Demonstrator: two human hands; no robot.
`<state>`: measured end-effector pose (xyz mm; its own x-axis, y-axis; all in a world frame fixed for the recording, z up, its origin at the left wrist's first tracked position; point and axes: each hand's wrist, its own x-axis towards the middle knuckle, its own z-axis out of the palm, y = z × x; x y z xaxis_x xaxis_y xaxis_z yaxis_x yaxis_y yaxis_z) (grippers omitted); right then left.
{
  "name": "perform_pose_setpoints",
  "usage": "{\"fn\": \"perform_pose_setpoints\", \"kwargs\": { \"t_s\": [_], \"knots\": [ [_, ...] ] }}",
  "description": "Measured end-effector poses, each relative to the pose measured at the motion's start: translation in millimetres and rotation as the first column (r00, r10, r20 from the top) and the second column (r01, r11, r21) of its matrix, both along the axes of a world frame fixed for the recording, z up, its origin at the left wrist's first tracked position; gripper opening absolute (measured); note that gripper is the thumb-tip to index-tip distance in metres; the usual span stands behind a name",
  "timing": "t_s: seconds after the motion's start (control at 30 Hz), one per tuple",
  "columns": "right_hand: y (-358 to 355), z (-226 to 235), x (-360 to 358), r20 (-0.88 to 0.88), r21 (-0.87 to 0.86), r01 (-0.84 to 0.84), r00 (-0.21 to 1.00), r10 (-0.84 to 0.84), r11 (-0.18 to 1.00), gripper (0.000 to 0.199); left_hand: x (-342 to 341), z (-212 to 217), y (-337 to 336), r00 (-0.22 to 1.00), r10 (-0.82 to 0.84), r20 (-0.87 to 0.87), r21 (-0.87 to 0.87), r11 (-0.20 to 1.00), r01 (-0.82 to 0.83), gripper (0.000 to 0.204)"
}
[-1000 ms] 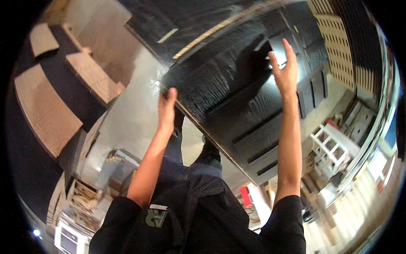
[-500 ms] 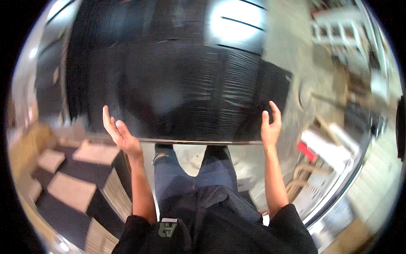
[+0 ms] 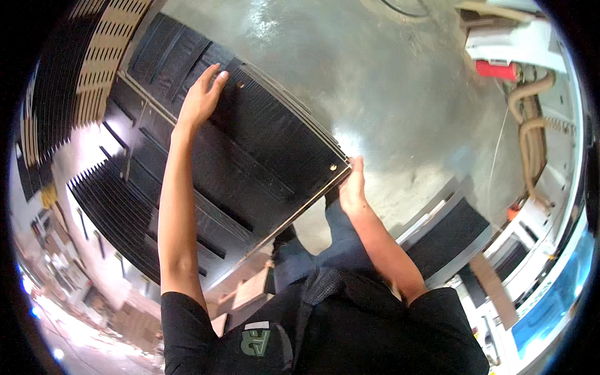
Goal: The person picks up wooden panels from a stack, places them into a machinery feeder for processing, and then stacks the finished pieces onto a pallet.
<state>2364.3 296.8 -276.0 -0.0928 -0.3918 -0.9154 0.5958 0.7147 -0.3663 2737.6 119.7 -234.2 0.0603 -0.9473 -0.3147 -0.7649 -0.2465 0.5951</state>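
A stack of black panels (image 3: pixel 269 140) with pale wooden edges lies slantwise in front of me. Over its upper face reaches my left hand (image 3: pixel 201 100), open, fingers stretched away from me and the thumb apart; whether it touches the surface I cannot tell. My right hand (image 3: pixel 354 187) is closed around the near right corner of the stack, with some fingers hidden by the edge. Close to that corner is a small round hole (image 3: pixel 333 167) in the top panel. Slots and long grooves run across the black faces.
At the far left stand rows of slotted panels (image 3: pixel 103 69), and a fanned black stack (image 3: pixel 119 212) lies nearer. Grey concrete floor (image 3: pixel 400 81) stretches beyond the panels. On the right are a red cylinder (image 3: pixel 497 70), a tan hose (image 3: pixel 531 94) and a dark ribbed board (image 3: pixel 447 240).
My view has turned, and the panels now lie slantwise. Both hands were raised apart above a black surface; the left now reaches farther over the panels, the right is at the corner.
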Motion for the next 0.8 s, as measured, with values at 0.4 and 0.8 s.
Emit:
{"fn": "perform_pose_setpoints", "kwargs": {
  "t_s": [0.4,0.8],
  "knots": [
    [-2,6,-1,0.282,-0.136,0.140,0.955,-0.097,0.981,0.073,-6,-59,-76,0.938,0.222,-0.268,0.634,0.774,-0.003,0.098],
    [-10,17,4,0.353,-0.145,0.158,0.930,-0.098,0.977,0.071,8,-65,-69,0.939,0.190,-0.287,0.577,0.817,0.011,0.097]
  ]
}}
